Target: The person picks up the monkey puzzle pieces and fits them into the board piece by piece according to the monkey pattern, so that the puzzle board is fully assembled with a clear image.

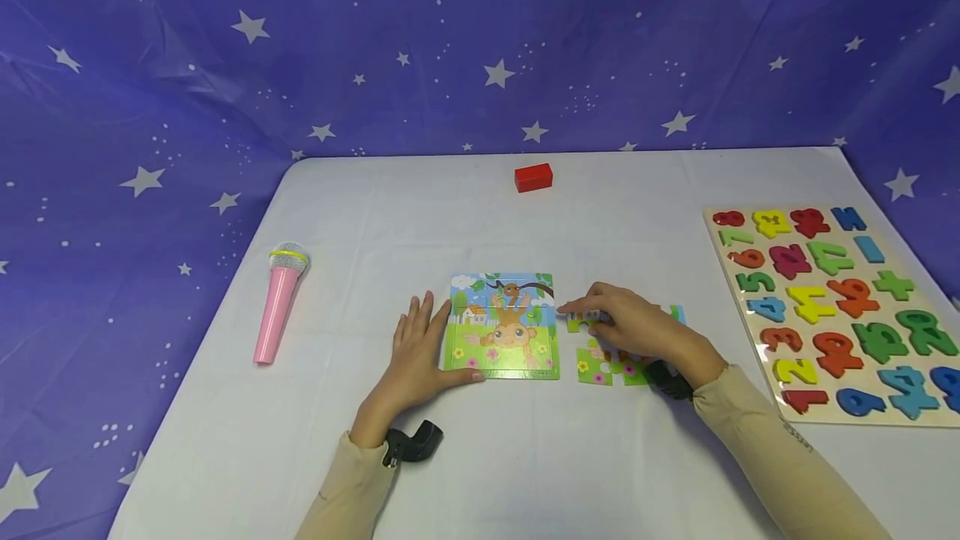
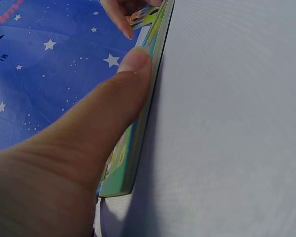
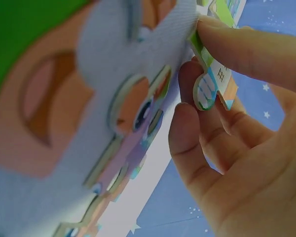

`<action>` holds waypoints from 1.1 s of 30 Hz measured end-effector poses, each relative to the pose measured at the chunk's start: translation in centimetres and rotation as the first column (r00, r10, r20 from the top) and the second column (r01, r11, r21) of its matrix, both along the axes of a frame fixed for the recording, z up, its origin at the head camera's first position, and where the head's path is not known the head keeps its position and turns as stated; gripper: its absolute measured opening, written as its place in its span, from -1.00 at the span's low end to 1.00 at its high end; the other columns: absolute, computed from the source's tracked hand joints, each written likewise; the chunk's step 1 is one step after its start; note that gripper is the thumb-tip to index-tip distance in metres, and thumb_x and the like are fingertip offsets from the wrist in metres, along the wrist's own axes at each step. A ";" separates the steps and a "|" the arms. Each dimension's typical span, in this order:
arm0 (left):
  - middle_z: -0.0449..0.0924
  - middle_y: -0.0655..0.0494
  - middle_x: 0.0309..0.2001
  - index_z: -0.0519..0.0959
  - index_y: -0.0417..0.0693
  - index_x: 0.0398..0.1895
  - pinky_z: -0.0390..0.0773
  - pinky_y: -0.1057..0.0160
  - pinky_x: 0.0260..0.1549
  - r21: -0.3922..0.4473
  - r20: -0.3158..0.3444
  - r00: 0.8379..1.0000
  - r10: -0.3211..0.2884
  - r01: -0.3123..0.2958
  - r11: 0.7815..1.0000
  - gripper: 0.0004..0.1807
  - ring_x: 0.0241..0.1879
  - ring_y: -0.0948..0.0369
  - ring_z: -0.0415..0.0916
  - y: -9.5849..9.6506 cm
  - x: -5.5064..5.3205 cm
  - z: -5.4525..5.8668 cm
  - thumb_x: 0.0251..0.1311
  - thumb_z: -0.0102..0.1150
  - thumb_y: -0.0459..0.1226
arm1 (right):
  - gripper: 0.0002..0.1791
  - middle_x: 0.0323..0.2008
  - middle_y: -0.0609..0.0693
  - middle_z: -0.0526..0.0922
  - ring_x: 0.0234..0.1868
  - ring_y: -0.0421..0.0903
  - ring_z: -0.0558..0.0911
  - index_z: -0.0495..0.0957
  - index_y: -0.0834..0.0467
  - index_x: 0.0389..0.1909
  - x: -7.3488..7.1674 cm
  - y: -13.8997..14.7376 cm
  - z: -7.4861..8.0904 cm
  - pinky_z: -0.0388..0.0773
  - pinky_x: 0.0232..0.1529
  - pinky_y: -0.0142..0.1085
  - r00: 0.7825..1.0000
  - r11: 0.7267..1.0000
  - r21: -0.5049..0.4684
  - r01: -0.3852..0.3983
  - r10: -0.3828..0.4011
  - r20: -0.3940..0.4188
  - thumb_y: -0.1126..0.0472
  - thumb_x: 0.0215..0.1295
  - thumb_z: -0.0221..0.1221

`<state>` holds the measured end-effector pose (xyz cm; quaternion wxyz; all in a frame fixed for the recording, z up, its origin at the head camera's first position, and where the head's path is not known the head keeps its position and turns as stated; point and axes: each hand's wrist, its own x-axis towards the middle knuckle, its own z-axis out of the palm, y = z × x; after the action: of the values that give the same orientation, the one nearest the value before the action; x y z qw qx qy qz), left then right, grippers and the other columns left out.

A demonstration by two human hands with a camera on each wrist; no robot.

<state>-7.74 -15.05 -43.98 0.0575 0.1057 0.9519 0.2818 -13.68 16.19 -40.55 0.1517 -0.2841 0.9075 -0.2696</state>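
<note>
A square monkey picture puzzle board (image 1: 504, 348) lies flat on the table in the head view. My left hand (image 1: 420, 352) rests against its left side with fingers spread, the thumb along the near edge. The left wrist view has that thumb (image 2: 123, 89) touching the board's rim (image 2: 143, 118). Just right of the board, my right hand (image 1: 633, 322) pinches a jigsaw piece (image 1: 577, 321). Seen from the right wrist, the piece (image 3: 207, 89) sits between thumb and fingers. Loose jigsaw pieces (image 1: 595, 365) lie beneath the right hand, which partly hides them.
A pink toy microphone (image 1: 277, 307) lies at the left. Toward the back stands a red block (image 1: 533, 178). On the right is a wooden board (image 1: 757, 394) of coloured numbers and signs. A starry blue cloth (image 1: 420, 40) rises behind the white table.
</note>
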 end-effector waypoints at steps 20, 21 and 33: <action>-0.30 -0.18 0.44 -0.01 -0.10 0.40 -0.33 -0.15 0.33 -0.001 0.001 1.000 -0.001 0.001 1.000 0.20 0.42 -0.11 -0.45 0.2 -0.3 0.1 -0.31 0.37 0.18 | -0.47 -0.16 -0.12 0.60 -0.34 -0.20 0.43 0.48 -0.07 0.09 -0.4 -0.9 1.1 0.45 -0.36 -0.43 0.999 0.998 -0.068 0.003 0.000 0.051 0.45 0.12 0.09; -0.31 -0.17 0.44 -0.02 -0.09 0.40 -0.34 -0.13 0.34 -0.003 0.007 1.000 0.000 0.000 1.000 0.20 0.43 -0.09 -0.46 0.2 -0.3 0.1 -0.30 0.36 0.19 | -0.48 -0.14 -0.13 0.61 -0.32 -0.20 0.44 0.49 -0.06 0.08 -0.4 -1.1 1.2 0.44 -0.33 -0.42 0.999 0.997 -0.078 -0.002 0.005 0.043 0.45 0.11 0.10; -0.29 -0.22 0.43 -0.01 -0.12 0.39 -0.32 -0.18 0.32 0.005 -0.004 1.000 -0.006 0.006 1.000 0.20 0.42 -0.14 -0.44 -0.2 -0.1 0.0 -0.30 0.36 0.18 | -0.57 -0.15 -0.07 0.64 -0.49 -0.24 0.37 0.55 -0.04 0.00 -2.3 -6.2 0.7 0.35 -0.49 -0.46 0.994 0.984 -0.153 -0.086 0.096 0.057 0.40 0.13 0.12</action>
<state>-7.80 -15.20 -44.02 0.0560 0.1094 0.9509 0.2839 -16.01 10.04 -39.90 0.1708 -0.3272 0.8653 -0.3392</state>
